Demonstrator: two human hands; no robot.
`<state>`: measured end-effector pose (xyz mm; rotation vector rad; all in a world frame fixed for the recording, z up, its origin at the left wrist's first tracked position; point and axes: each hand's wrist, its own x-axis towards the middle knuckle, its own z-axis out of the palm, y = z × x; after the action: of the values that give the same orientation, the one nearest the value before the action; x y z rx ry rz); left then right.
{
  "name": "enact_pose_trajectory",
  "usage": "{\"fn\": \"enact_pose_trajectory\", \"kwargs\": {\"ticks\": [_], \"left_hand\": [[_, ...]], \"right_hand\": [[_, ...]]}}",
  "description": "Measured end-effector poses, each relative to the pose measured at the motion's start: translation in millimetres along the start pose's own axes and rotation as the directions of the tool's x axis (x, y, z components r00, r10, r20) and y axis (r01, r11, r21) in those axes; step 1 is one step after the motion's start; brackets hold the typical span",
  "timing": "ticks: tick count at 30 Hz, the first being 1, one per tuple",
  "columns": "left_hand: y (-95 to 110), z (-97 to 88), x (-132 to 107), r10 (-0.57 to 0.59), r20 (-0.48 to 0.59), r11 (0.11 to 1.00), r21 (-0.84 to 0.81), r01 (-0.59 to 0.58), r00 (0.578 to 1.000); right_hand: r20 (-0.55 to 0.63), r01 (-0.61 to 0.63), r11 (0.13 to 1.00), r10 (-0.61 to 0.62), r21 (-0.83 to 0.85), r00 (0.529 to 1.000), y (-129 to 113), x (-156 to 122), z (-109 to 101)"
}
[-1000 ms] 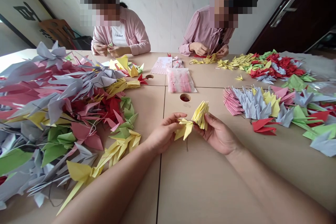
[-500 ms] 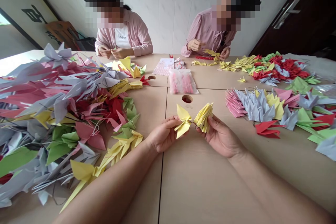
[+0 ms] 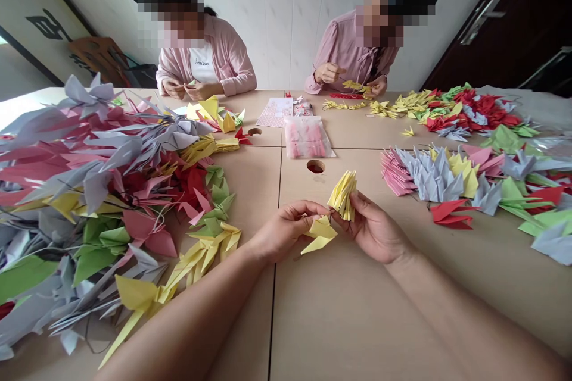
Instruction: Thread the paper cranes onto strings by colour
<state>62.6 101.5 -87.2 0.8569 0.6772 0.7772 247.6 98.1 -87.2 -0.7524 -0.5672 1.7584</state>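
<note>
Over the middle of the table, my left hand (image 3: 286,227) is closed, thumb and forefinger pinched at a yellow origami crane (image 3: 320,233) that tilts downward. A dark thread shows beside the crane; where it runs between my fingertips is hard to make out. My right hand (image 3: 378,229) is closed around a fanned bundle of yellow origami cranes (image 3: 343,195), its thumb against the bundle's right side. The fingertips of both hands come close together just below the bundle. Some of my fingers are hidden behind the paper.
A large heap of coloured cranes (image 3: 102,184) covers the left side. Rows of folded cranes (image 3: 435,175) and a farther pile (image 3: 473,110) lie right. A clear bag with pink contents (image 3: 307,138) sits near a table hole (image 3: 315,166). Two co-workers (image 3: 210,53) (image 3: 353,50) handle paper opposite.
The single crane has turned and dropped from upright to pointing down-left. My left fingertips have moved right, up to the bundle. The bundle has shifted slightly left and down.
</note>
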Motion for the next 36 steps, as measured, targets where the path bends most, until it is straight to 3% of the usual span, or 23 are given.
{"fn": "enact_pose_trajectory", "kwargs": {"ticks": [7, 14, 22, 36], "left_hand": [[4, 0.5, 1, -0.004, -0.027, 0.981, -0.192, -0.001, 1.0], [8, 0.9, -1, 0.064, -0.051, 0.985, -0.156, -0.071, 0.997], [13, 2.8, 1, -0.086, -0.215, 0.981, -0.191, 0.045, 0.973], [13, -2.9, 2, -0.104, -0.13, 0.954, -0.292, 0.062, 0.986]], "right_hand": [[0.068, -0.054, 0.998, 0.053, 0.015, 0.996, -3, -1, 0], [0.06, -0.069, 0.997, 0.067, 0.031, 0.996, -3, -1, -2], [0.113, -0.018, 0.999, 0.014, 0.033, 0.994, -2, -1, -4], [0.063, -0.003, 0.999, -0.001, 0.053, 0.998, -1, 1, -1]]}}
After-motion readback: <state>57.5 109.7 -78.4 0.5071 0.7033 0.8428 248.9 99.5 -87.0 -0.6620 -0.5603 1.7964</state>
